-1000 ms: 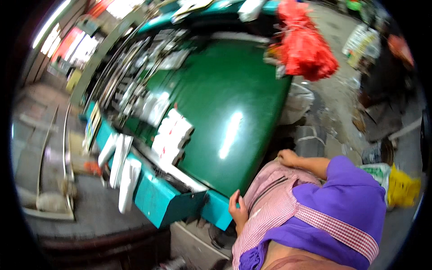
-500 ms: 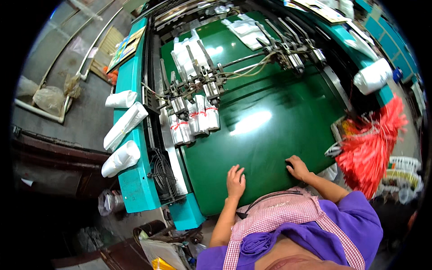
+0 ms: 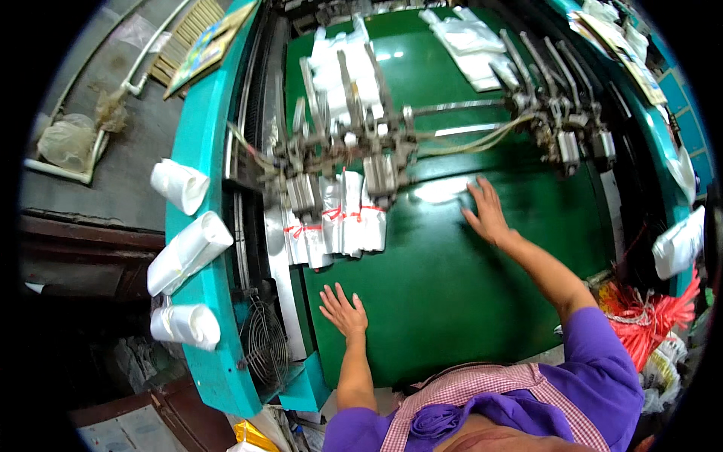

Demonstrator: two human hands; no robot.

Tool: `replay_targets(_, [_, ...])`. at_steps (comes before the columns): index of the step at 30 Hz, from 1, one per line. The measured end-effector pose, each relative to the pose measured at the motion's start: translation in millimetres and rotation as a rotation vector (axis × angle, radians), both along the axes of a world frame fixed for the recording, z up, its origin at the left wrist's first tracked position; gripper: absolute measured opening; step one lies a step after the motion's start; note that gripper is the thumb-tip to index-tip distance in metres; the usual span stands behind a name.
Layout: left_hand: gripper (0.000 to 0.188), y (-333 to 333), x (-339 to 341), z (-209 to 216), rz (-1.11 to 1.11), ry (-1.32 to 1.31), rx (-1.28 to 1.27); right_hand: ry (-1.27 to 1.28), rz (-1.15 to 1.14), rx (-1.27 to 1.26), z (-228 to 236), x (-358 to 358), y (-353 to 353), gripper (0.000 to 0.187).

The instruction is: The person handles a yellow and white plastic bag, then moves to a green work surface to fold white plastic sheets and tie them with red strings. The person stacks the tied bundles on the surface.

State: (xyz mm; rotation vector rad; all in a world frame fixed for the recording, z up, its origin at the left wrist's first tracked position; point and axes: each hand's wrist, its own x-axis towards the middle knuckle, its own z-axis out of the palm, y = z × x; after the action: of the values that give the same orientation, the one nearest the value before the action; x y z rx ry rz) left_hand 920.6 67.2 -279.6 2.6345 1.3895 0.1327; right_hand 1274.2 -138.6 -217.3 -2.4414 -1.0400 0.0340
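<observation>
My left hand is over the near left part of a green work surface, fingers spread and holding nothing. Just beyond it lie several folded white plastic bag bundles, tied with thin red strips. My right hand reaches farther out over the middle of the green surface. Its fingers are apart, with nothing in them. Metal clamp arms stand over the far ends of the tied bundles, and white plastic bags lie flat behind them. More flat bags rest at the far right.
A second set of clamps stands beyond my right hand, joined to the first by a bar. White plastic rolls sit on the teal side frame at left. A bunch of red strips hangs at right.
Both hands have moved forward from the near edge, the right one much farther, with its arm stretched out. My fingers are more spread. The view has shifted closer over the surface.
</observation>
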Motion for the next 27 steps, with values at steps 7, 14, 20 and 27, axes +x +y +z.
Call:
replay_targets(7, [0.057, 1, 2, 2, -0.021, -0.011, -0.047, -0.238, 0.131, 0.101, -19, 93, 230, 0.070])
replay_targets(14, [0.055, 7, 5, 6, -0.035, -0.015, -0.103, -0.549, -0.005, 0.127, -33, 198, 426, 0.066])
replay_targets(20, [0.054, 7, 3, 2, -0.018, -0.023, -0.058, -0.242, 0.076, -0.428, -49, 211, 427, 0.082])
replay_targets(27, [0.053, 6, 6, 9, -0.030, -0.011, -0.062, -0.258, 0.133, -0.438, -53, 195, 348, 0.080])
